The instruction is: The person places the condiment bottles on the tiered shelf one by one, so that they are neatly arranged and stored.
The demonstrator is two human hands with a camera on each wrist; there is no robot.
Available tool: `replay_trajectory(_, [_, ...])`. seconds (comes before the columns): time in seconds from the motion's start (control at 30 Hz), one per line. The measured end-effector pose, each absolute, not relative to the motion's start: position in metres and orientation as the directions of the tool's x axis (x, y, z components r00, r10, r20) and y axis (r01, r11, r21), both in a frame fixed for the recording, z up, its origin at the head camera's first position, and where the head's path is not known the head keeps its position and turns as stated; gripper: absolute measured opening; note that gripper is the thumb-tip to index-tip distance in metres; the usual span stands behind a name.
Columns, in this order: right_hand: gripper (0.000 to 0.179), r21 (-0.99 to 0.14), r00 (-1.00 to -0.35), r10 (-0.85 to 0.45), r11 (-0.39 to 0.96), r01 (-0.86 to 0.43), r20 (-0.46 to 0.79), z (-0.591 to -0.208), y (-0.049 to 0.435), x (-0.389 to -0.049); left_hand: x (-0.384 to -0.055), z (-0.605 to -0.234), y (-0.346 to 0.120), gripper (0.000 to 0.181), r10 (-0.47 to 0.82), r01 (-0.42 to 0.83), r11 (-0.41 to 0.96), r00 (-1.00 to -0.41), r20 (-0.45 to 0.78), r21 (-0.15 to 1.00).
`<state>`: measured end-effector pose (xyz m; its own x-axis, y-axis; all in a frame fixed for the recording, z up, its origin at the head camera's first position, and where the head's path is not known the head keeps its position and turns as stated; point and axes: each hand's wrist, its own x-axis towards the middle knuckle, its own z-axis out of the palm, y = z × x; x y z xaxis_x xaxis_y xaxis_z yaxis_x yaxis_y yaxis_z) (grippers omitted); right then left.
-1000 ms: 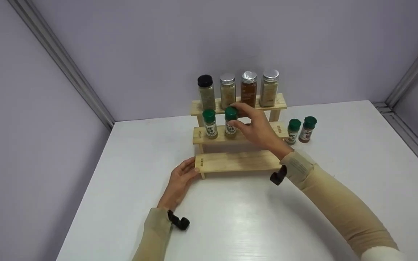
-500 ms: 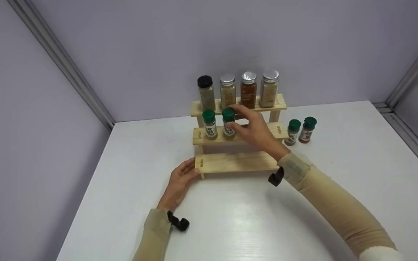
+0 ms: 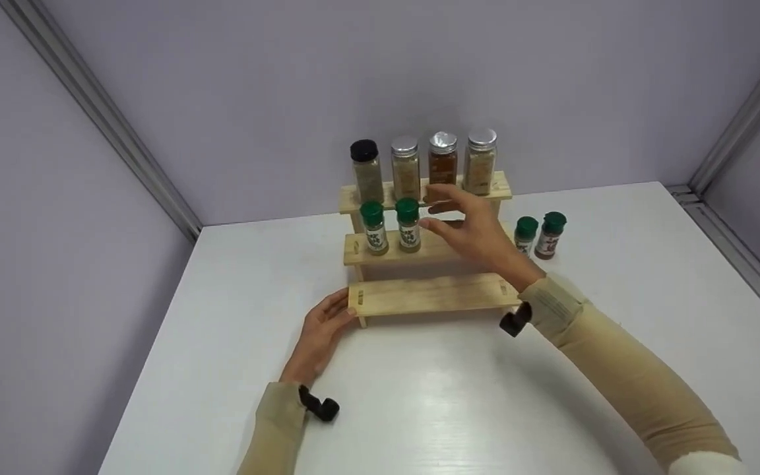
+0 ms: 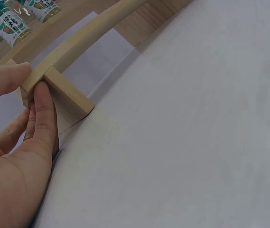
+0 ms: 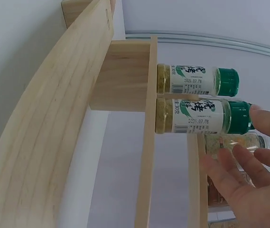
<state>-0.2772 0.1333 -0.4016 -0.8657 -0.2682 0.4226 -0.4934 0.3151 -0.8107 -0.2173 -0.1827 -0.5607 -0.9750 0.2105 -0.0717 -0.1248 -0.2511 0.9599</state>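
At the three-tier wooden spice rack [image 3: 429, 256], the left hand [image 3: 317, 333] pinches the left end of the bottom shelf [image 3: 429, 297]. The right hand [image 3: 475, 227] is released (its fingers are parted), beside a green-capped seasoning jar [image 3: 409, 232] on the middle shelf [image 3: 443, 249].

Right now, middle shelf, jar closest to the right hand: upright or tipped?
Upright: the jar stands base-down on the middle shelf, green cap on top.

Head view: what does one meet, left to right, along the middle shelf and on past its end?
First green-capped jar, second green-capped jar, right hand, left tabletop jar, right tabletop jar.
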Motion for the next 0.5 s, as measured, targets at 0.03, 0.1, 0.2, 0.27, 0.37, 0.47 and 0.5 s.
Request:
replay_trajectory(0.03, [0.054, -0.812, -0.868, -0.263, 0.317, -0.490, 0.421, -0.400, 0.137, -0.276, -0.217, -0.561, -0.183, 0.062, 0.209, -0.124, -0.254, -0.975, -0.071, 0.959])
replay_trajectory(0.1, [0.051, -0.807, -0.865, -0.256, 0.319, -0.497, 0.431, -0.397, 0.144, -0.273, -0.217, -0.561, -0.183, 0.060, 0.206, -0.126, -0.256, -0.976, -0.073, 0.958])
replay_trajectory(0.2, [0.046, -0.780, -0.851, -0.233, 0.340, -0.525, 0.471, -0.393, 0.159, -0.270, -0.217, -0.561, -0.183, 0.060, 0.203, -0.131, -0.262, -0.976, -0.078, 0.956])
replay_trajectory(0.27, [0.041, -0.763, -0.833, -0.207, 0.336, -0.553, 0.513, -0.391, 0.170, -0.269, -0.218, -0.562, -0.183, 0.061, 0.204, -0.132, -0.261, -0.976, -0.079, 0.956])
replay_trajectory(0.37, [0.035, -0.741, -0.808, -0.160, 0.330, -0.585, 0.567, -0.389, 0.190, -0.271, -0.218, -0.561, -0.183, 0.061, 0.207, -0.135, -0.260, -0.975, -0.082, 0.956])
replay_trajectory(0.47, [0.032, -0.718, -0.791, -0.126, 0.353, -0.600, 0.599, -0.387, 0.211, -0.274, -0.219, -0.560, -0.183, 0.060, 0.209, -0.139, -0.257, -0.974, -0.086, 0.956])
replay_trajectory(0.5, [0.031, -0.713, -0.791, -0.115, 0.369, -0.596, 0.601, -0.386, 0.217, -0.274, -0.219, -0.560, -0.182, 0.060, 0.209, -0.141, -0.257, -0.974, -0.087, 0.956])
